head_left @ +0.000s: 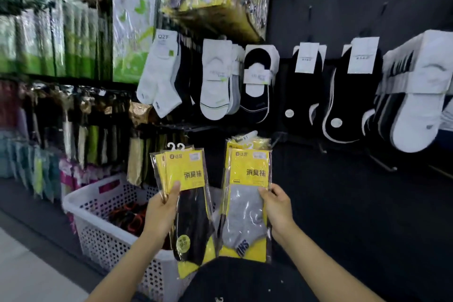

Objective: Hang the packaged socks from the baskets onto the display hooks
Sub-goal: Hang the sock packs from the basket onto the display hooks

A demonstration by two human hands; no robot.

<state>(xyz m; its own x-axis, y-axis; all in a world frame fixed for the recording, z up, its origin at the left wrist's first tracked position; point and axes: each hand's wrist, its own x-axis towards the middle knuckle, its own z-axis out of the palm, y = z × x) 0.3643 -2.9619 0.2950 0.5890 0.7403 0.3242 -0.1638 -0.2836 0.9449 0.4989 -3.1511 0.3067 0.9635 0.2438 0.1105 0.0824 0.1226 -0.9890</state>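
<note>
My left hand (163, 208) grips a small stack of yellow-carded packs of black socks (188, 203) with white hanger hooks on top. My right hand (275, 206) holds a stack of yellow-carded packs of grey socks (247, 203), thumb across the front. Both stacks are upright in front of a dark display wall. A bare black hook (382, 164) sticks out of the wall to the right of the packs. A white perforated basket (103, 225) stands on the floor at lower left, dark and orange items inside.
White and black socks (215, 81) hang in a row on hooks above. A full bunch of white socks (416, 95) hangs at far right. Green and yellow packs (132, 29) fill the shelves at left. Small packets (44, 169) hang low at left.
</note>
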